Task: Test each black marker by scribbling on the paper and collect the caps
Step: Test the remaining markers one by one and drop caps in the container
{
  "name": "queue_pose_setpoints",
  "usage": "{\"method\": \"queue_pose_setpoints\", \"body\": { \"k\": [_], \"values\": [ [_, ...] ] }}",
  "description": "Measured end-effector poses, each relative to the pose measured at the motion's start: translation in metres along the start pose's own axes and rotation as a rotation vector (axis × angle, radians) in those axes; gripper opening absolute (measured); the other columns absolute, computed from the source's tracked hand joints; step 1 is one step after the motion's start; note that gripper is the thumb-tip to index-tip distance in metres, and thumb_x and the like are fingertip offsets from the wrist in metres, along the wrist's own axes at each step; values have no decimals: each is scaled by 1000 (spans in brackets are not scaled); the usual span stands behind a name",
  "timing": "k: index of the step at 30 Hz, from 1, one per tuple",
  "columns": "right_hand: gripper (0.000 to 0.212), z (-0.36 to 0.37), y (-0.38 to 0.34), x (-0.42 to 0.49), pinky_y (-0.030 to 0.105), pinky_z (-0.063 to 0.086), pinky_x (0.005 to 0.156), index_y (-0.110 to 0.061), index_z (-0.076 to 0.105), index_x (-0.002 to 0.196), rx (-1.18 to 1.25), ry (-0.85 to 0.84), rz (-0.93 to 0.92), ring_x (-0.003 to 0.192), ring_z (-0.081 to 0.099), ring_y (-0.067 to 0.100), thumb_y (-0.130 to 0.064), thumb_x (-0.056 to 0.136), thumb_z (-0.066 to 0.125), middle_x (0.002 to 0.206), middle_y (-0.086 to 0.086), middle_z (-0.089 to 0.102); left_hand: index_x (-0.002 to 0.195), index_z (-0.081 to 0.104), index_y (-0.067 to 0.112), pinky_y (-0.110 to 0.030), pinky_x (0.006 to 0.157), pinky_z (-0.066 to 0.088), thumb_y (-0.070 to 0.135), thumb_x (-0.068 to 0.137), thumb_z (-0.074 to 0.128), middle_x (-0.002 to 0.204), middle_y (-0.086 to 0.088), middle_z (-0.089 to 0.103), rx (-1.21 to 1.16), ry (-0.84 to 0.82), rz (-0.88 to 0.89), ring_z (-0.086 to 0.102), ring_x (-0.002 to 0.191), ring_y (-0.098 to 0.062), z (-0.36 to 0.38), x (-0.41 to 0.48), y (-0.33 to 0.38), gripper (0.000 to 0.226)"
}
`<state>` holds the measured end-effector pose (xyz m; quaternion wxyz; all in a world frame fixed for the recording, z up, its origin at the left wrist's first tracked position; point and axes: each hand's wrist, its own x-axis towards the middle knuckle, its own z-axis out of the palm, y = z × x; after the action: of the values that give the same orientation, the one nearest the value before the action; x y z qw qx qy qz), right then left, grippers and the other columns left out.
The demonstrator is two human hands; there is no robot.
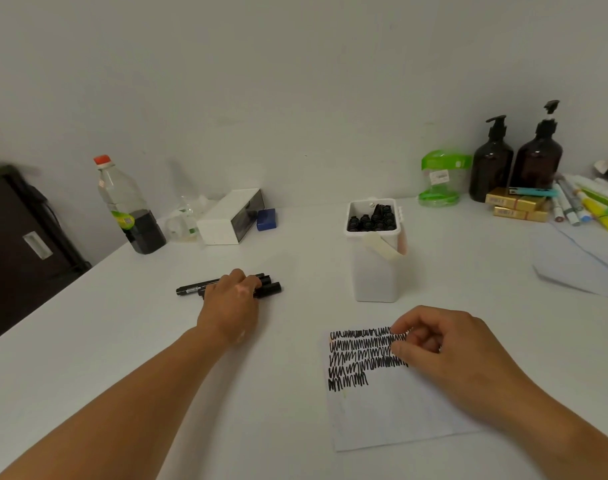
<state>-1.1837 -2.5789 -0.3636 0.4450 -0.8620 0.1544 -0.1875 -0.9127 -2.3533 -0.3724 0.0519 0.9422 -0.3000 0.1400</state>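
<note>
Several black markers lie side by side on the white table, left of centre. My left hand rests on top of them, fingers curled over the barrels. A white sheet of paper lies in front of me with several rows of black scribbles across its upper part. Above the paper's right side hovers my right hand, its fingers loosely bent, and nothing shows in it. Behind the paper stands a white container with several black marker tops showing in its opening.
A bottle with dark liquid, a white box and a blue block stand at the back left. Two dark pump bottles, a green jar, gold boxes and coloured pens crowd the back right.
</note>
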Motion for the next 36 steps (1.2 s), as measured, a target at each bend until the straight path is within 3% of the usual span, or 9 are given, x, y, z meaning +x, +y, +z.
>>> {"method": "queue_pose_setpoints", "body": {
  "k": [7,11,13,17,22,25,30,33,36],
  "values": [
    [13,1,0,0,13,46,59,-37,74,79,1,2,8,55,58,4,-27,78,83,69,-15,72,119,63,20,-40,91,48,22,97,60,113,-1,68,-118,-41,0,62,104,-24,-14,-8,13,23],
    [12,0,-2,0,13,46,59,-38,74,80,9,6,12,55,57,3,-29,78,82,70,-15,72,110,62,28,-20,67,50,24,93,68,96,13,67,-483,-41,-47,64,83,-8,-38,-13,41,18],
    [10,0,-3,-1,14,46,60,-37,74,81,-2,3,16,57,59,5,-30,79,80,71,-15,72,106,58,35,-15,59,49,24,92,71,92,12,70,-775,-147,-114,67,81,-7,-52,-16,59,22],
    [10,0,-4,-2,13,46,60,-38,74,82,6,-13,18,60,62,6,-30,80,80,73,-17,73,121,59,27,-41,83,55,10,89,73,97,-9,73,-1288,-373,-95,68,89,-25,-68,-28,82,39],
    [32,-1,-8,-2,27,56,76,-47,69,98,152,-90,11,76,69,11,-60,69,71,86,-17,76,124,62,20,-35,80,55,6,78,77,90,-13,66,-1588,-486,-40,68,83,-26,-69,-41,105,51],
    [37,2,-10,-2,36,56,82,-44,67,104,152,-153,9,81,71,14,-60,71,70,90,-13,78,121,63,18,-36,80,57,2,76,77,95,-16,68,-1692,-493,-36,71,85,-30,-61,-46,114,50],
    [18,-2,-5,2,42,59,85,-39,72,97,169,-24,48,80,74,14,-26,87,79,87,-10,79,98,72,19,-34,84,57,9,72,82,91,-8,72,-1529,-400,18,70,88,-26,-44,-53,113,30],
    [17,-3,-4,3,34,59,81,-33,77,96,248,17,84,82,76,13,-21,85,80,88,-10,80,93,73,24,-25,76,56,12,78,84,87,0,74,-1302,-323,118,71,81,-15,-37,-57,108,23],
    [18,1,-5,2,18,52,68,-32,78,95,317,26,79,74,74,10,-18,85,81,84,-8,79,107,71,31,-23,81,55,23,84,77,93,13,72,-1020,-204,268,69,89,-10,-33,-64,107,25]
  ]
}}
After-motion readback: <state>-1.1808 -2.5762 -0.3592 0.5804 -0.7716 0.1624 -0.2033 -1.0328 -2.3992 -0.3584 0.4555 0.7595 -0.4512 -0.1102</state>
